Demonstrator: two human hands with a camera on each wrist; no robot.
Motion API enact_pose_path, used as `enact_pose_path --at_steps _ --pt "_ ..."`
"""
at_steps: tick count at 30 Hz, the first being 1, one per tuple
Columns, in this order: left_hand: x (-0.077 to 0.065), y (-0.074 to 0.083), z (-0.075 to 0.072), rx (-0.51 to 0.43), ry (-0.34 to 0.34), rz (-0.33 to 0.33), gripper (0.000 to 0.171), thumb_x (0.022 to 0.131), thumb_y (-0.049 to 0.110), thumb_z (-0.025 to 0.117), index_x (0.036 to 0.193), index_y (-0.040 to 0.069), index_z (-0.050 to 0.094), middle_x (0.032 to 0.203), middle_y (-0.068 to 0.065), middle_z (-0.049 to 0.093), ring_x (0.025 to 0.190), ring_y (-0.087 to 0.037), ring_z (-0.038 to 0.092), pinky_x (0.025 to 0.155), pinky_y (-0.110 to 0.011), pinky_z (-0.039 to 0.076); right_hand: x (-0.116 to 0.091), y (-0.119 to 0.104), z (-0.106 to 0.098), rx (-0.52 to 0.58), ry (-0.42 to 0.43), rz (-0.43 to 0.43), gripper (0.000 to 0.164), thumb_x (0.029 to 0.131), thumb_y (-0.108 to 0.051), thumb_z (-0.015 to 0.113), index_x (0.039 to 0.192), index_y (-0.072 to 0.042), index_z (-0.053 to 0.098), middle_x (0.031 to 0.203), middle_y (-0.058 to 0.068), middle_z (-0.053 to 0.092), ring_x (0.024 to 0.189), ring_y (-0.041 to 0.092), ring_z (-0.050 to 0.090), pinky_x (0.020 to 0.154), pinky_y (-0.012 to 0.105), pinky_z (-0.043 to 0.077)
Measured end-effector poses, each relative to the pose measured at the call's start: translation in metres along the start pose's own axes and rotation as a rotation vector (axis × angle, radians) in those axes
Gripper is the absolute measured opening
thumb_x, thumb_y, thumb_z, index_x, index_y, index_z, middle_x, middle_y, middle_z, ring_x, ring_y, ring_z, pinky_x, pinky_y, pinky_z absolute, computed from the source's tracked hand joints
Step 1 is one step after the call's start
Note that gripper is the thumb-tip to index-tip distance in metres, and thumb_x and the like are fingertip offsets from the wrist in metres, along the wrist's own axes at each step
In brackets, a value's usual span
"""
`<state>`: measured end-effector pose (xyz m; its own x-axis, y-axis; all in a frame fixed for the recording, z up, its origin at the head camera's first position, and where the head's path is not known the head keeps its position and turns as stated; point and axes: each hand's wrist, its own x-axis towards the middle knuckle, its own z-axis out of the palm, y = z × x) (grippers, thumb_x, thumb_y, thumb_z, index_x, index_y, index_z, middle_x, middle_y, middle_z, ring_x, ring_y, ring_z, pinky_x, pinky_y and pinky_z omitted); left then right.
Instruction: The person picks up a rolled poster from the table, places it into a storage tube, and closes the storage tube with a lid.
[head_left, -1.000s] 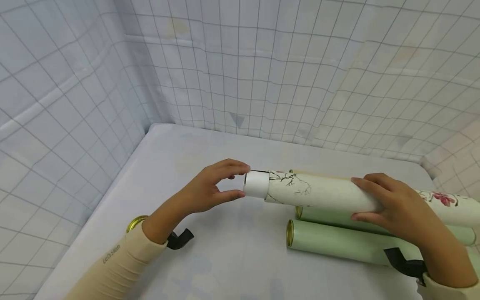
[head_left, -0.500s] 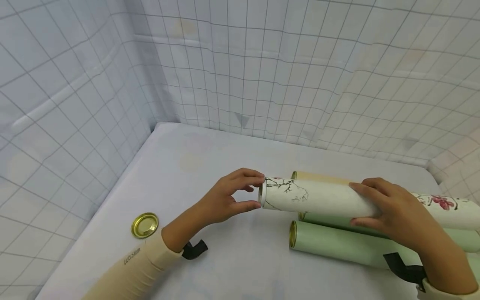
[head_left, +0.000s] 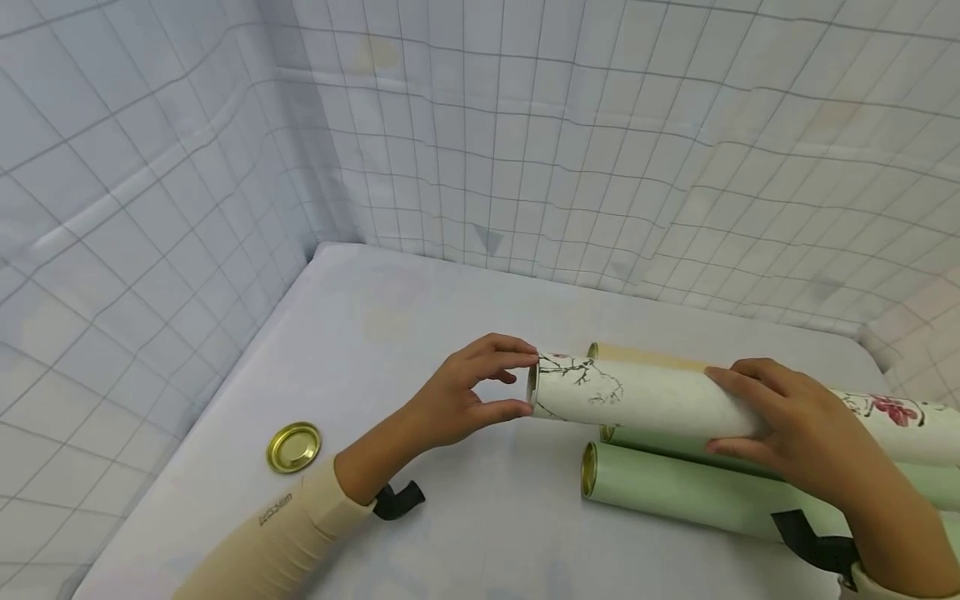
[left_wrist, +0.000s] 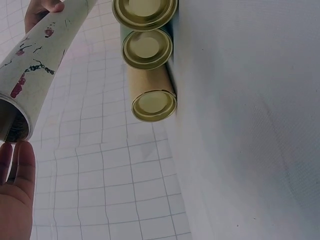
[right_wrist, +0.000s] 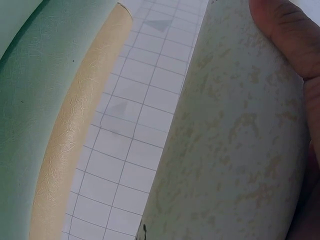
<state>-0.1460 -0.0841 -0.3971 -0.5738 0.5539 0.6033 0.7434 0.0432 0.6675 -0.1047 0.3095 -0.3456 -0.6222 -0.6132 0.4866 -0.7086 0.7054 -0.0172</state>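
A white cardboard tube [head_left: 645, 396] painted with blossom branches is held level over several other tubes. My right hand [head_left: 802, 425] grips it round the middle, fingers over the top and thumb at the near side. At its left end, the thumb and fingertips of my left hand [head_left: 480, 387] hold the rim from above and below. That end has no cap, and the left wrist view looks into the dark opening of the painted tube [left_wrist: 30, 75]. The right wrist view shows the mottled side of the painted tube [right_wrist: 230, 135] under the right hand [right_wrist: 290, 35].
A gold metal lid [head_left: 293, 447] lies on the white table [head_left: 465, 533] at the left. Below the painted tube lie a front green tube [head_left: 697, 492], another green tube [head_left: 675, 442] and a tan tube [head_left: 660, 358]. Gridded white cloth [head_left: 585, 125] walls the back and left.
A white inner roll stuck out of the painted tube's left end; it has slid inside, with my left hand moving right to the rim. The gold lid has come into full view.
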Motion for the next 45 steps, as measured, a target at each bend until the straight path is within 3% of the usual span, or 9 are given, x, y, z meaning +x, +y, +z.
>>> enact_pose_path --at_steps 12,26,31,36,39,45 --pt "0.004 -0.001 0.001 -0.024 0.001 -0.003 0.055 0.081 0.002 0.082 0.131 0.002 0.059 0.131 -0.011 0.054 0.12 -0.023 0.055 0.089 -0.031 0.055 0.0 0.002 -0.001 -0.004 0.009 0.005 0.083 0.084 -0.078 0.048 0.121 -0.008 0.069 0.106 0.004 0.062 0.08 0.021 0.058 0.075 0.033 0.043" --pt "0.001 0.0 0.004 -0.104 -0.006 -0.081 0.052 0.085 0.002 0.078 0.133 0.004 0.058 0.135 -0.009 0.051 0.125 -0.024 0.053 0.093 -0.035 0.054 -0.001 0.002 0.002 0.007 0.015 0.005 0.082 0.083 -0.078 0.05 0.123 -0.008 0.068 0.106 0.004 0.062 0.081 0.021 0.059 0.075 0.032 0.043" --pt "0.003 0.0 0.003 -0.089 -0.001 -0.072 0.051 0.084 0.002 0.079 0.131 0.004 0.059 0.135 -0.009 0.052 0.124 -0.023 0.052 0.09 -0.037 0.055 0.0 0.002 0.001 0.012 0.014 0.012 0.083 0.084 -0.078 0.049 0.121 -0.006 0.069 0.105 0.005 0.063 0.082 0.02 0.059 0.075 0.031 0.043" --pt "-0.003 0.0 -0.007 -0.019 0.003 -0.071 0.052 0.083 0.004 0.081 0.131 0.005 0.061 0.134 -0.008 0.053 0.124 -0.022 0.052 0.089 -0.034 0.055 0.0 0.004 0.002 0.03 0.076 -0.02 0.081 0.084 -0.076 0.051 0.119 -0.006 0.07 0.103 0.005 0.063 0.08 0.019 0.058 0.078 0.023 0.041" --pt "-0.012 -0.004 -0.02 0.033 -0.007 -0.121 0.052 0.083 0.006 0.081 0.131 0.007 0.061 0.134 -0.006 0.054 0.124 -0.021 0.052 0.089 -0.034 0.055 -0.003 0.007 0.002 0.053 0.104 -0.022 0.08 0.083 -0.075 0.054 0.119 -0.005 0.07 0.102 0.005 0.064 0.082 0.016 0.056 0.082 0.014 0.038" --pt "-0.044 -0.013 -0.057 0.21 -0.13 -0.363 0.05 0.086 0.023 0.081 0.132 0.017 0.063 0.137 0.004 0.052 0.121 -0.016 0.053 0.09 -0.035 0.053 -0.011 0.01 -0.003 0.05 0.053 0.05 0.082 0.081 -0.078 0.054 0.12 -0.007 0.07 0.104 0.003 0.063 0.088 0.012 0.053 0.088 0.008 0.033"
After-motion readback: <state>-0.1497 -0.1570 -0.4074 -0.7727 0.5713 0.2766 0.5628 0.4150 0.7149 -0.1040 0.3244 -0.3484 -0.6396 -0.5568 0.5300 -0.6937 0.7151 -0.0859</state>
